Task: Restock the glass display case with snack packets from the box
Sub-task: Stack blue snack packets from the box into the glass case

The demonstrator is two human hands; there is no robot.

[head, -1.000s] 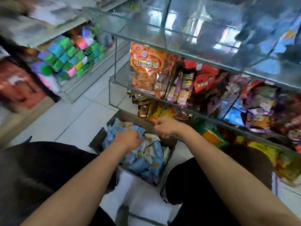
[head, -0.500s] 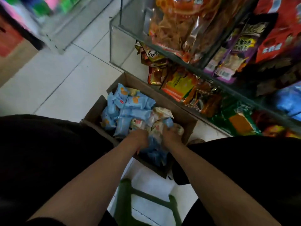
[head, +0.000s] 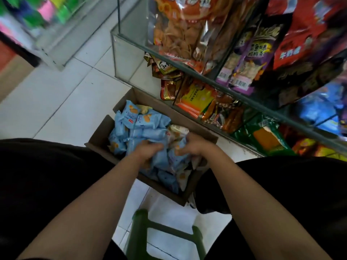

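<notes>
A cardboard box (head: 189, 121) sits on the white tiled floor (head: 62, 109) between the person's knees, just near of the glass display case (head: 210, 76), and is heaped with light-blue snack packets (head: 142, 126). Both hands are down in the near half of the heap: the left hand (head: 148, 149) has its fingers curled over 1 or more blue packets, and the right hand (head: 193, 145) curls its fingers round packets beside it, the 2 hands close together. A green stool (head: 142, 228) stands nearest the person, and the case's shelves to the right hold orange, purple and red bags.
</notes>
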